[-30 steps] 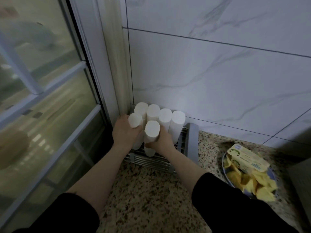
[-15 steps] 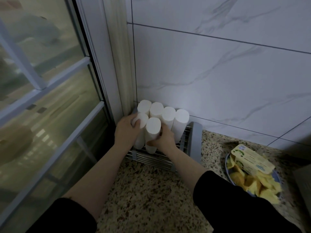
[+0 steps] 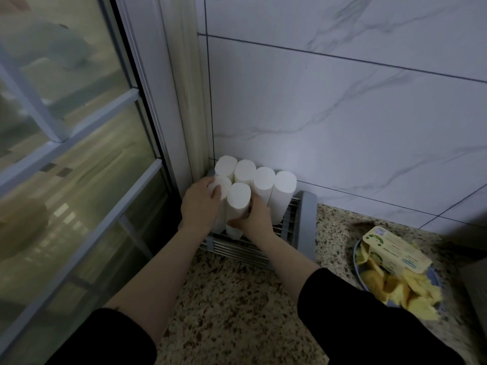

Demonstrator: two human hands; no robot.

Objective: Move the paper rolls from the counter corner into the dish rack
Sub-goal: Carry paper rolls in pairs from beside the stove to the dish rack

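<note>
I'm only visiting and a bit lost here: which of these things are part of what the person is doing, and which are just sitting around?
Part of the job:
- six white paper rolls, standing upright
- grey dish rack under them
- left hand and right hand, each gripping a front roll

Just lying about:
- plate of yellow food
- packet on top of it
- speckled counter

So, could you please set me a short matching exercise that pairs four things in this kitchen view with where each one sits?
Things:
1. white cylindrical paper rolls
2. grey metal-barred dish rack
3. yellow butter tub
4. left hand

Places:
A. on the blue plate of yellow pieces at the right
B. standing upright on the rack bars
C. in the counter corner against the marble-tiled wall
D. gripping the front-left roll

Pairs: 1-B, 2-C, 3-A, 4-D
</note>
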